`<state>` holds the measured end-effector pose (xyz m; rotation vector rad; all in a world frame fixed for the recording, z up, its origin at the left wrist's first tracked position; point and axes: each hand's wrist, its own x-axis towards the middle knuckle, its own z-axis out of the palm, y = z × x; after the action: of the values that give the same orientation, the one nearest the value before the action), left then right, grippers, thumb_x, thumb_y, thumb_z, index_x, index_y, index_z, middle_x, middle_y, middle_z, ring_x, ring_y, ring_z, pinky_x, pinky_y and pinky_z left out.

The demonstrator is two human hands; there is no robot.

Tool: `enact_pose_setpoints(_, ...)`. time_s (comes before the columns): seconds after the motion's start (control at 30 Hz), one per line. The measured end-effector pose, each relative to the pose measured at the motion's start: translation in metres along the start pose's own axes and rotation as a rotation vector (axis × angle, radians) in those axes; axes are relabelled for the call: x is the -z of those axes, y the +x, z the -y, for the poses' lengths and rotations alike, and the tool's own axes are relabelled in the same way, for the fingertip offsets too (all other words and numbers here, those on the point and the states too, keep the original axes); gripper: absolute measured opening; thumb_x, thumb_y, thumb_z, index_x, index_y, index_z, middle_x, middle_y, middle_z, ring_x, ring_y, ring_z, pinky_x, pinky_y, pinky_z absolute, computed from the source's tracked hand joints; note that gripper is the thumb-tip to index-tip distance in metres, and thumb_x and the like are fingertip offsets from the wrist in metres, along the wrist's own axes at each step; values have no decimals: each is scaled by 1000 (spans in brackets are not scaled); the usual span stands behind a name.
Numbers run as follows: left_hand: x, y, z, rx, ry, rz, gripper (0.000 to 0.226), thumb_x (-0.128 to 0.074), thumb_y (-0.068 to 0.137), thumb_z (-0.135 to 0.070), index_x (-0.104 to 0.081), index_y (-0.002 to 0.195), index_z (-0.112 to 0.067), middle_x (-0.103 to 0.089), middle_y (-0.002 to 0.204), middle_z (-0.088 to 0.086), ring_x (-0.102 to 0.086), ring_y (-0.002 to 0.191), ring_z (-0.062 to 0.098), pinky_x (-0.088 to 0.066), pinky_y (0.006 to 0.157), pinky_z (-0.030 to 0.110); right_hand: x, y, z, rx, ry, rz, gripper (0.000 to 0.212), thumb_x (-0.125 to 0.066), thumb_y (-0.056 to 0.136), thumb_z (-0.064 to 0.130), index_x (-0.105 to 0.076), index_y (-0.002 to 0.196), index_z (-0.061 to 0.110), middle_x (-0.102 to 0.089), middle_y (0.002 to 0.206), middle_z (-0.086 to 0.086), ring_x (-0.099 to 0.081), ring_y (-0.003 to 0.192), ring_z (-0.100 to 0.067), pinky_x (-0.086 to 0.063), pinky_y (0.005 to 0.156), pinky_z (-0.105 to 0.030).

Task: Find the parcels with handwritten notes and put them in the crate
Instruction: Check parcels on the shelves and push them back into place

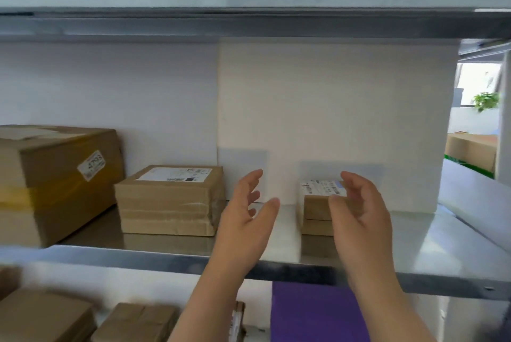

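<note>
- Small parcel (318, 207): a little brown carton that sits on the middle metal shelf (171, 242), close to the white backing board (331, 109), with a printed label on its top face. No handwriting can be made out on it; the picture is blurred.
- Right hand (359, 203): held just in front of and partly across the small parcel, fingers spread and curved, thumb near the carton's front face. It grips nothing yet. Probably it is shaped this way to take the carton by its sides.
- Left hand (249, 211): raised over bare shelf to the left of the small parcel, well apart from it, fingers wide and empty, likely ready to support the other side.
- Flat parcel (168, 200): lies further left on the same shelf, printed label upward.
- Large carton (55, 181): stands at the far left, with a sticker numbered 4793 on its side.
- Lower shelf: more brown boxes (44, 319) and a purple sheet (315, 311) lie below.
- Crate: none is in view, so its contents cannot be told.
</note>
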<state>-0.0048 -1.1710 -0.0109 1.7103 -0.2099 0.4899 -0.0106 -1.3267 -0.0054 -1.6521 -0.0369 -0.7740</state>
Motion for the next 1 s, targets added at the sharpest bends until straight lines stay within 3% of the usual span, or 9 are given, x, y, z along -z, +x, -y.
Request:
enact_pose_setpoints(0.07, 31, -3, -3, -25, -46, -51, 44, -62, 96, -17, -52, 128, -46, -56, 131, -24, -53, 120, -8, -43, 96, 19, -21, -14, 13, -11, 78, 35, 38, -59, 93, 14, -59, 123, 37, -53, 116, 31, -53, 115, 2, -42, 99, -26)
enact_pose_setpoints(0.27, 142, -24, -8, 1, -85, -165, 41, -59, 97, -16, -53, 130, -39, -62, 126, -20, -59, 112, -9, -48, 83, 11, -99, -64, 52, -32, 262, 234, 32, -59, 96, 12, -64, 119, 35, -66, 120, 21, -58, 110, 9, -41, 81, -12)
enact_pose_setpoints(0.43, 235, -47, -7, 24, -36, -290, 37, -58, 97, -15, -56, 121, -43, -66, 118, -19, -62, 101, -12, -49, 70, 5, -172, -118, 86, -58, 347, 404, 32, -59, 97, 12, -65, 122, 31, -68, 118, 17, -61, 104, 9, -46, 93, -17)
enact_pose_setpoints(0.57, 312, -77, -4, 53, -21, -409, 35, -61, 97, -19, -58, 120, -45, -68, 114, -23, -64, 103, -7, -48, 80, 14, -233, -169, 112, -61, 348, 547, 30, -57, 99, 19, -61, 125, 35, -64, 120, 20, -58, 109, 5, -45, 92, -19)
enact_pose_setpoints(0.67, 370, -102, 2, 91, -5, -507, 34, -62, 95, -21, -60, 118, -45, -69, 113, -25, -65, 107, 1, -52, 91, 29, -274, -209, 129, -66, 375, 643, 30, -57, 99, 20, -61, 125, 35, -65, 121, 19, -58, 109, 5, -46, 91, -19)
enact_pose_setpoints(0.83, 462, -143, 9, 119, 0, -629, 35, -61, 96, -14, -62, 123, -37, -68, 119, -15, -66, 104, 2, -53, 68, 11, -341, -277, 154, -94, 392, 773, 26, -57, 99, 28, -60, 121, 41, -64, 121, 22, -59, 112, 0, -49, 99, -31)
enact_pose_setpoints(0.93, 508, -165, 16, 130, 28, -686, 36, -62, 95, -14, -61, 124, -36, -68, 122, -11, -65, 112, 8, -55, 82, 21, -376, -312, 166, -120, 439, 852, 24, -57, 99, 26, -62, 114, 45, -65, 117, 25, -60, 112, 0, -50, 92, -25)
enact_pose_setpoints(1.0, 535, -177, 20, 142, 58, -723, 36, -62, 95, -16, -61, 125, -36, -68, 122, -13, -66, 110, 4, -51, 83, 20, -399, -332, 174, -149, 474, 908, 27, -57, 99, 22, -63, 114, 44, -66, 116, 25, -60, 110, 2, -48, 88, -20)
